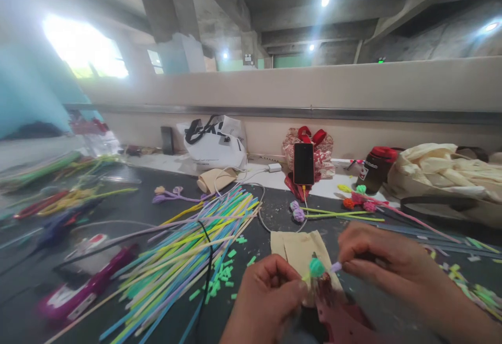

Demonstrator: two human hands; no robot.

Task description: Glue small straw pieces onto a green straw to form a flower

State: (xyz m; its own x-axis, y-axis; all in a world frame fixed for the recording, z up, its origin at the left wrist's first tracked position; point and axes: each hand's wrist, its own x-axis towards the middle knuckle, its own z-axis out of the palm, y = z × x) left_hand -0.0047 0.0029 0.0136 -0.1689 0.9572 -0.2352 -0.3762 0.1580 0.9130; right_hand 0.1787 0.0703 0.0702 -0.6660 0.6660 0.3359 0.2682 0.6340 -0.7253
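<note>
Green bud point(317, 267), one, two hands point(270, 294) point(386, 260) beside it, one lilac piece point(336, 267)

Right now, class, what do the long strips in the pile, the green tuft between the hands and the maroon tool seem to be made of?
Long strips: probably fuzzy chenille, matte; soft-edged and without glints.
Green tuft: likely similar fibre, matte, with a bumpy, rounded surface.
Maroon tool: perhaps moulded plastic, fairly smooth; its even colour suggests so, but blur leaves it open.
</note>
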